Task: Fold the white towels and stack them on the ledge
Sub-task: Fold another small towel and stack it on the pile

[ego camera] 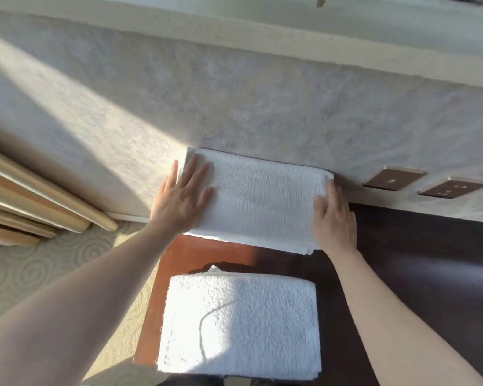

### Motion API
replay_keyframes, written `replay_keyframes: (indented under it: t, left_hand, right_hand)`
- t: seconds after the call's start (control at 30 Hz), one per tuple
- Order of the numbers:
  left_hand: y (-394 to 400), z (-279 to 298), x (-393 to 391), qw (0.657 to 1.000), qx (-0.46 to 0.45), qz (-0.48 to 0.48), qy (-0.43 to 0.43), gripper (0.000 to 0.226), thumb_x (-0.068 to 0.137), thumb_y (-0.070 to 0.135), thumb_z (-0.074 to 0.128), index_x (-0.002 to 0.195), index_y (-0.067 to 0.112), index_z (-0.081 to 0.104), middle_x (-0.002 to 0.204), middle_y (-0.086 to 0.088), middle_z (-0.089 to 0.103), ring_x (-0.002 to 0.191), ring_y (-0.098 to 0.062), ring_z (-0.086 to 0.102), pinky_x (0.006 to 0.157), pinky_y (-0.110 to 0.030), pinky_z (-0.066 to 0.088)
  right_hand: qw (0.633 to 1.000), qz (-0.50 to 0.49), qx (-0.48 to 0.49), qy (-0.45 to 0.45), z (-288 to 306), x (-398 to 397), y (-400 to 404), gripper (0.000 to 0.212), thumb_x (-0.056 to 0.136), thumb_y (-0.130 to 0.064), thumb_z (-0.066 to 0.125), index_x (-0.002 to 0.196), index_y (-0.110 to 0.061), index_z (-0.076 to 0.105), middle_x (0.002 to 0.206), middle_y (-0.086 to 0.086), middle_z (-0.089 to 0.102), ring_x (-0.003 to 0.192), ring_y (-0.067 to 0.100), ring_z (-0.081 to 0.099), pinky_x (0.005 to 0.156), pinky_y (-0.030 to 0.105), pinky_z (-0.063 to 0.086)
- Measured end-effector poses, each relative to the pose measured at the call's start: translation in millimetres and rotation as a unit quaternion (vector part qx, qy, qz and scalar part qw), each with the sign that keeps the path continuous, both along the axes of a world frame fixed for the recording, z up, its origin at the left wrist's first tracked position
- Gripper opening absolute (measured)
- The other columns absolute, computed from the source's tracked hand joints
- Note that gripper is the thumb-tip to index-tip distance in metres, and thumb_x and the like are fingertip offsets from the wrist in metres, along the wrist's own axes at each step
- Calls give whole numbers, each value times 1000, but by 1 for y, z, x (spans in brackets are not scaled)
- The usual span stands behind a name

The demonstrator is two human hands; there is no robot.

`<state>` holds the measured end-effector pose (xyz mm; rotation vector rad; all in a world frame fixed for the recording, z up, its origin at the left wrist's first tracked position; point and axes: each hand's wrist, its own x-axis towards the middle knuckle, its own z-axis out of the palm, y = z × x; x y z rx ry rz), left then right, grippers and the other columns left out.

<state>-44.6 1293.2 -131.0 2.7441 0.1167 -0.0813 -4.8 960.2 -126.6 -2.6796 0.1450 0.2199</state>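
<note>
Two folded white towels lie on the dark counter (402,274): the fluffy towel (239,325) nearest, the ribbed towel (260,196) against the wall (234,93), left hand (180,197) and right hand (335,218) flat on its ends, fingers straight.

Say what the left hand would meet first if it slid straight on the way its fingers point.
Likely the wall: the left hand lies flat on the folded towel, fingers aimed at it. Depth is unclear.
</note>
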Motion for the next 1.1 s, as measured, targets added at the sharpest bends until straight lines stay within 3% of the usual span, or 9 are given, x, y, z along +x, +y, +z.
replay_keyframes:
  t: [0.1,0.23,0.33,0.43,0.53,0.67,0.8,0.93,1.1]
  left_hand:
    - [4,-5,-43,980,-152,118,-46,75,100,62,24,160,17,24,167,-8,23,152,-25,24,122,-40,21]
    - [5,-30,-131,983,-94,123,99,91,94,75,12,155,11,34,155,-14,44,140,-32,44,116,-47,34]
    - [-11,-52,-178,954,-89,140,250,91,87,78,13,155,20,31,157,-10,40,136,-31,48,107,-45,44]
    - [-31,-63,-184,913,-157,271,262,97,82,78,25,152,11,34,151,-17,43,130,-34,51,102,-49,47]
    - [-47,-69,-179,846,-215,389,295,103,81,84,33,151,9,34,143,-22,50,123,-41,55,91,-45,45]
    - [-57,-63,-184,771,-324,468,285,113,58,89,52,140,12,44,109,-9,58,94,-28,59,78,-38,53]
    - [-53,-49,-188,757,-398,434,283,114,67,75,71,157,22,26,133,-16,55,84,-26,68,50,-30,56]
    - [-49,-22,-188,758,-536,310,204,74,66,57,89,123,19,61,115,-21,71,91,-37,75,71,-52,63]
    - [-31,27,-170,753,-577,297,107,64,51,58,96,101,24,76,103,-13,77,88,-30,77,66,-38,61]
  right_hand:
    - [970,-171,174,-22,-14,-32,-23,63,103,-53,18,152,-16,36,157,6,38,144,21,33,113,32,23]
    - [950,-264,161,49,-48,-104,-40,58,108,-41,20,127,1,56,133,21,57,128,34,47,108,42,33]
    - [950,-235,108,176,-73,-157,-43,56,102,-50,29,114,-4,59,126,19,58,117,34,52,101,46,42]
    - [946,-234,117,190,-81,-174,-33,61,99,-57,39,128,-5,53,128,13,55,111,31,55,94,45,47]
    - [942,-217,129,221,-79,-174,-17,55,97,-59,45,120,-9,47,120,9,54,98,26,55,80,39,46]
    - [932,-233,177,213,-74,-172,-11,35,96,-51,49,110,-20,40,103,5,58,87,26,59,74,42,51]
    - [932,-174,254,194,-55,-174,-18,24,98,-50,49,109,-31,39,96,-1,62,81,20,62,66,38,51]
    - [937,-112,295,153,-24,-171,-30,12,98,-52,51,102,-45,41,98,-9,63,85,14,63,69,38,50]
    - [940,-124,315,48,28,-149,-42,10,96,-52,55,96,-50,45,91,-16,64,82,6,63,73,43,52]
